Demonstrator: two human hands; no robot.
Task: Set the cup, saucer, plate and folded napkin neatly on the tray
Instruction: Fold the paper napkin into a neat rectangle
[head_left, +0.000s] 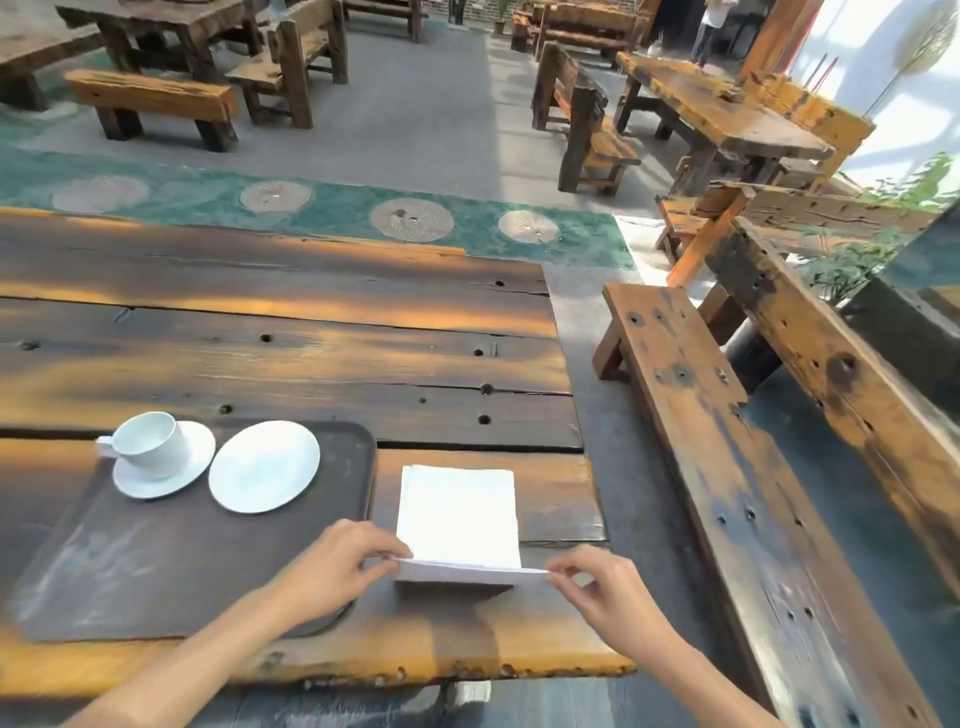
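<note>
Napkin-folding step in hand. Cup (148, 443) on saucer (165, 461) and plate (264, 466) already on tray (156, 571), 10 o'clock of hands. Napkin (459, 514) on tabletop (291, 343) just off tray, 3 o'clock side. Left hand (340, 564) and right hand (605, 590) pinching near edge, lifted. Next: complete fold, carry to tray's free area.

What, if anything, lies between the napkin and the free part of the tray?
Nothing visible. The napkin, pinched by both hands, lies on the table right of the tray; the tray's near part is bare, with cup and plate farther back.
</note>
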